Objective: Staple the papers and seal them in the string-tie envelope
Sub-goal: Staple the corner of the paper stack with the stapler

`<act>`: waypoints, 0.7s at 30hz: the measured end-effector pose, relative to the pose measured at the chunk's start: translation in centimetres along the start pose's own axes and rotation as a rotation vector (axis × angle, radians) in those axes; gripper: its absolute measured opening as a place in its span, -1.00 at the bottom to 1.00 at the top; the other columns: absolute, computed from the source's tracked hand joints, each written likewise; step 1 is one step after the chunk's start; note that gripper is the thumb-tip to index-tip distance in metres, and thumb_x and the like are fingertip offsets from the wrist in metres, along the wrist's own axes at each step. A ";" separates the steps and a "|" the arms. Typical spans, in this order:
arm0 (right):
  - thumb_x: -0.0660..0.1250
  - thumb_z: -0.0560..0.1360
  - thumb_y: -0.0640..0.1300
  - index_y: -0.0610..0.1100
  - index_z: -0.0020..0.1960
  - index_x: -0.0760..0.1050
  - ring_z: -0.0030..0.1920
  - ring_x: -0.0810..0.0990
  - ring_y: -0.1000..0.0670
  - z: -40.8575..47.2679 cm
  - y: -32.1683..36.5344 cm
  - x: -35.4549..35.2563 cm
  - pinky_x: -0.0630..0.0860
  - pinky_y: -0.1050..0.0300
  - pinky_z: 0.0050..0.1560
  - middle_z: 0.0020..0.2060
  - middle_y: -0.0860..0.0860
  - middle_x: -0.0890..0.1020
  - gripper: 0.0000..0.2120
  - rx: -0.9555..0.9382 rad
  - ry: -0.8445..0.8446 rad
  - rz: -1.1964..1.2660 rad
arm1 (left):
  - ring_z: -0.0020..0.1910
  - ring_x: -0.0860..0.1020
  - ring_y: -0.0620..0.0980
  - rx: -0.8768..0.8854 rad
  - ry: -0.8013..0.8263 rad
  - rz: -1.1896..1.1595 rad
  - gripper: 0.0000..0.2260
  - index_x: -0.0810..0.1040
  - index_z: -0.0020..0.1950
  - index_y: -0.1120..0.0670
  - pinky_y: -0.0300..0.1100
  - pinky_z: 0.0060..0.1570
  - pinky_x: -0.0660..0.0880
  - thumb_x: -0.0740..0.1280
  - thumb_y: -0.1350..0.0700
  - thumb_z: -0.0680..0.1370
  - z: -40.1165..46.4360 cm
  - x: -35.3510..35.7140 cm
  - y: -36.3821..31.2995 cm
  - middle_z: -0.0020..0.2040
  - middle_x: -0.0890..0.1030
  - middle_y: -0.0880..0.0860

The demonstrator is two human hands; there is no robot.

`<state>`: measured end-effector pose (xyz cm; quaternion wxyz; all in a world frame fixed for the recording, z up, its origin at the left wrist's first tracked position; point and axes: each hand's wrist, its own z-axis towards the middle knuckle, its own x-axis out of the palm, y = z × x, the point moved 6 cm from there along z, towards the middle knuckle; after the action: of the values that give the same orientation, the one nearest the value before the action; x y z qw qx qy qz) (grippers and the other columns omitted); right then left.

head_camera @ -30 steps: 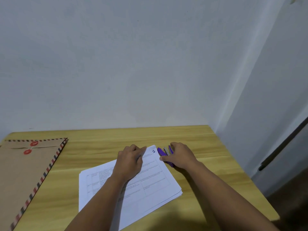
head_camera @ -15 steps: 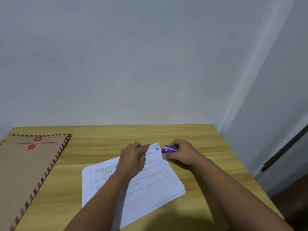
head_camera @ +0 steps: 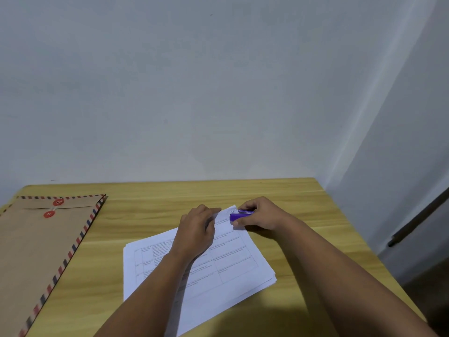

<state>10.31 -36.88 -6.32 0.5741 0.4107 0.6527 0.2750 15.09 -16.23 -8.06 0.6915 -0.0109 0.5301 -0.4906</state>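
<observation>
The string-tie envelope lay flat at the far left of the tabletop, flap shut under its two red discs, well apart from the work. Nearer the middle, the papers sat in a slightly fanned stack, and the left hand rested on them with fingers curled, pinning the stack near its far corner. At that corner the right hand gripped the purple stapler, whose mouth now sat over the paper's edge. A second ago the stapler lay slanted beside the stack under the right hand; half a second ago it was lifted and levelled just off the corner; by this moment it had slid onto the corner. In my judgement stapling was about to happen, with the envelope step untouched. The left hand had barely moved.
</observation>
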 end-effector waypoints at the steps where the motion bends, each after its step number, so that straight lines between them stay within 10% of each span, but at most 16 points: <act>1: 0.72 0.26 0.02 -0.07 -0.05 0.76 0.05 0.74 -0.17 0.1 0.1 0.1 0.64 -0.17 0.18 -0.07 -0.07 0.77 -0.67 -0.005 0.005 0.010 | -0.08 0.52 -0.08 0.001 0.001 -0.001 -0.62 0.60 0.30 -0.09 0.05 -0.07 0.52 0.24 0.15 0.52 0.0 0.0 0.0 -0.12 0.46 -0.24; 21: 0.73 0.30 -0.02 -0.13 -0.12 0.70 -0.18 0.63 0.05 0.9 0.5 1.1 0.56 0.09 -0.08 -0.19 -0.07 0.71 -0.70 -0.051 -0.013 0.049 | -0.10 0.51 -0.08 0.023 0.024 0.033 -0.62 0.61 0.32 -0.07 -0.02 -0.11 0.47 0.24 0.16 0.54 0.0 -0.1 -0.3 -0.12 0.44 -0.23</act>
<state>11.32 -35.79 -6.65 0.5816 0.4134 0.6317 0.3030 14.90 -16.33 -7.80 0.6932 0.0120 0.5328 -0.4853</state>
